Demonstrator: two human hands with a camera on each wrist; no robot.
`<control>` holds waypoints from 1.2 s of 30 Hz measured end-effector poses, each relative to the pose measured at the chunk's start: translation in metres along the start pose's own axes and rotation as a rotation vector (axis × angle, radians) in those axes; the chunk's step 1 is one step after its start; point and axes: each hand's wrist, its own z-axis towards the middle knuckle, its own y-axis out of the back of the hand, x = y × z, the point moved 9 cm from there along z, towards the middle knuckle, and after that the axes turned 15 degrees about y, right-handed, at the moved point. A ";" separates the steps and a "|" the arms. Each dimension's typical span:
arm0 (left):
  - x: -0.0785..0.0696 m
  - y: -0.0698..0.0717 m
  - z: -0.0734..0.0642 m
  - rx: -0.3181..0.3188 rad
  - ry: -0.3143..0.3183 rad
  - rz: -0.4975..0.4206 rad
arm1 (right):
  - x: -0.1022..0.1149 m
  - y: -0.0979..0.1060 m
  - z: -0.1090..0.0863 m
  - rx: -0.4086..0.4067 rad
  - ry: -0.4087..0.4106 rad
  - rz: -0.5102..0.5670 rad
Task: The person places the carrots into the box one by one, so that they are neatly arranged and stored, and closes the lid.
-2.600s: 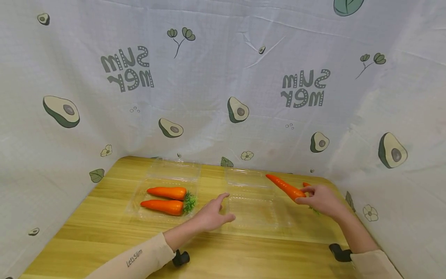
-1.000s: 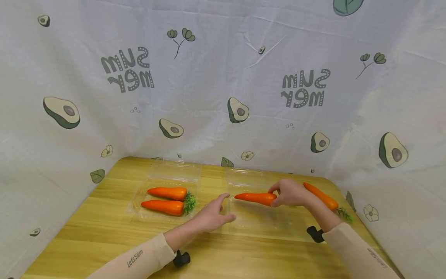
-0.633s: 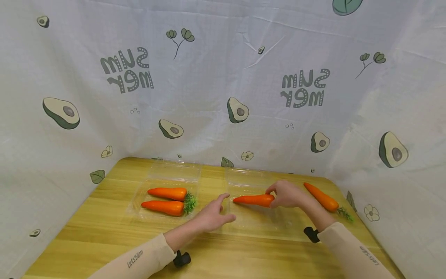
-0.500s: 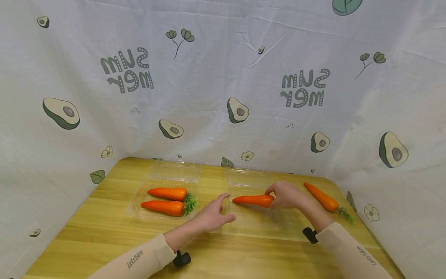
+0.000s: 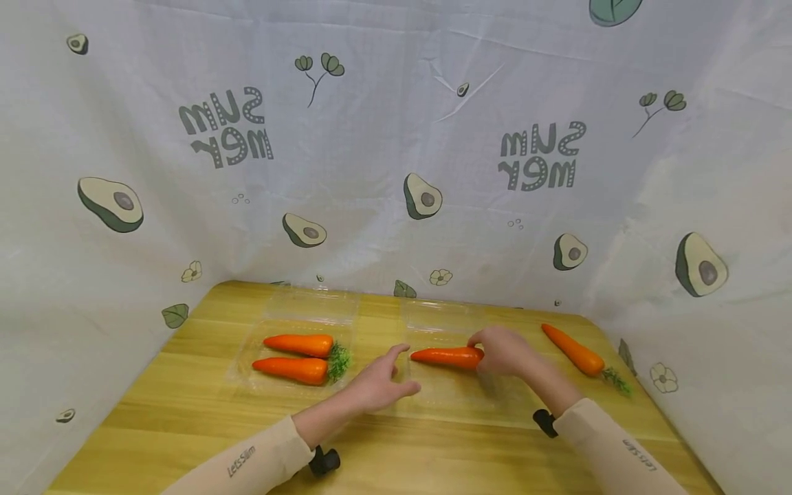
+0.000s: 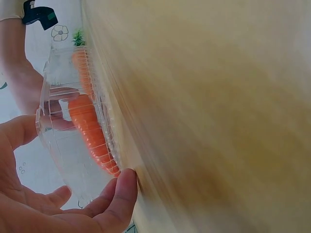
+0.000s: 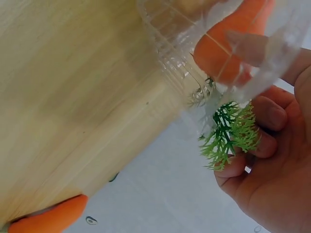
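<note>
My right hand [image 5: 504,352] pinches the thick end of an orange carrot [image 5: 444,357], which lies inside the right clear plastic box [image 5: 445,393]. In the right wrist view the carrot's green top [image 7: 231,128] hangs by the curled fingers, partly behind the box wall. My left hand [image 5: 376,385] is at this box's left side, thumb and fingers spread apart. From the left wrist camera, the thumb seems to touch the box rim, with fingertips [image 6: 127,182] low beside the carrot's tip. Another clear box [image 5: 244,368] at left holds two carrots [image 5: 300,344] side by side.
One more carrot [image 5: 575,352] with green leaves lies on the wooden table [image 5: 396,454] at right. Both box lids [image 5: 312,306] lie folded back toward the printed curtain [image 5: 359,137]. Curtain walls border the table at the back and both sides.
My right hand has brought the carrot leftward from the table's right side and lowered it into the right box. Lately it shifted slightly left. My left hand has stayed in place.
</note>
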 end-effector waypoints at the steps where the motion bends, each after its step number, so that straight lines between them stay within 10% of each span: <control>1: 0.000 0.000 0.000 0.000 0.000 -0.001 | -0.001 -0.001 0.000 -0.003 -0.004 -0.008; 36: 0.002 -0.002 0.001 0.010 0.014 0.008 | 0.014 0.003 -0.002 -0.116 0.036 -0.077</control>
